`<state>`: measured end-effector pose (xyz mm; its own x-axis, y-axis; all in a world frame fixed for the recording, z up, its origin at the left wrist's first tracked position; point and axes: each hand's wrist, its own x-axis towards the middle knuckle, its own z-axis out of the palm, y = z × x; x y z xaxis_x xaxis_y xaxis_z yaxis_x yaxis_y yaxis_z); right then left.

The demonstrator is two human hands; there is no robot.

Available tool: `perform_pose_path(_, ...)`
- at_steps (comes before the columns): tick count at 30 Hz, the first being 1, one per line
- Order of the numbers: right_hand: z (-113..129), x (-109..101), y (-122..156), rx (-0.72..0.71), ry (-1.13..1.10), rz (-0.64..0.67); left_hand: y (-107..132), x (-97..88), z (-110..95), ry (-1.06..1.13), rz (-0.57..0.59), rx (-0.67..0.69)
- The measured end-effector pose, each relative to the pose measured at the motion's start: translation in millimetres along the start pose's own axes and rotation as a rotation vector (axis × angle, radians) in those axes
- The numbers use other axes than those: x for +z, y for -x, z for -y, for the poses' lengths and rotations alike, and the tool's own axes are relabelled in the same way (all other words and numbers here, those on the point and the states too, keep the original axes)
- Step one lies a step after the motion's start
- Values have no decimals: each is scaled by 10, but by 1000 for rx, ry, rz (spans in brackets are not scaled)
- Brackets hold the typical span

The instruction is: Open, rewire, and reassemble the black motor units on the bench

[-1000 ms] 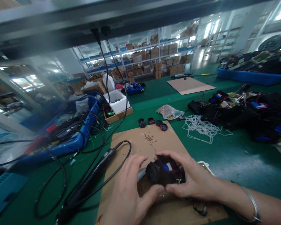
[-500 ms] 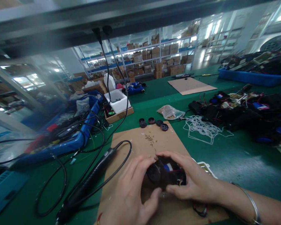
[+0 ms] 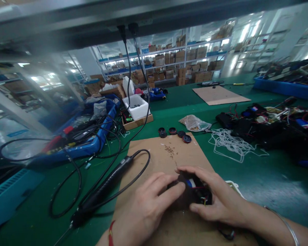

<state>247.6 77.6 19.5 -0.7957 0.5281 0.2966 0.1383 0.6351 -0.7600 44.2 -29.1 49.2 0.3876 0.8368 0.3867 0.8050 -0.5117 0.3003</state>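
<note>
My right hand (image 3: 218, 196) grips the right side of a black plastic housing (image 3: 199, 195), thumb at the near side and fingers over the far edge. Inside the housing show a blue-and-white part (image 3: 191, 183) and thin coloured wires. My left hand (image 3: 152, 200) is closed over the housing's left part, its fingers across the top; its thumb is hidden. Under both hands lies a cardboard sheet (image 3: 143, 160), with small brass-coloured screws (image 3: 170, 149) scattered farther up. Several round black parts (image 3: 187, 138) stand at its far edge. A black electric screwdriver (image 3: 105, 186) rests left of my left hand.
A bag of screws (image 3: 193, 123) and a tangle of white cord (image 3: 231, 143) lie beyond the cardboard. Black assemblies (image 3: 274, 124) are heaped at right. At left stand a blue bin (image 3: 92, 150) of cables and a white foam box (image 3: 137, 111). Cables hang from above.
My left fingers have moved over the housing's left part, covering the round black piece that showed before. My right hand keeps its grip. The whole view has shifted slightly.
</note>
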Motion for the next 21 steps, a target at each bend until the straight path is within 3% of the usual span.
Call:
perform_pose_path(6,0,29,10,54,36,-18,5,103,-100,183,-96,-369)
perform_pose_path(14,-12,-25,0,10,62,-1,13,85,-34,200,-8,-155)
perform_pose_path(21,-30,-12,34,4,61,11,-11,158,-113,240,-153,-415)
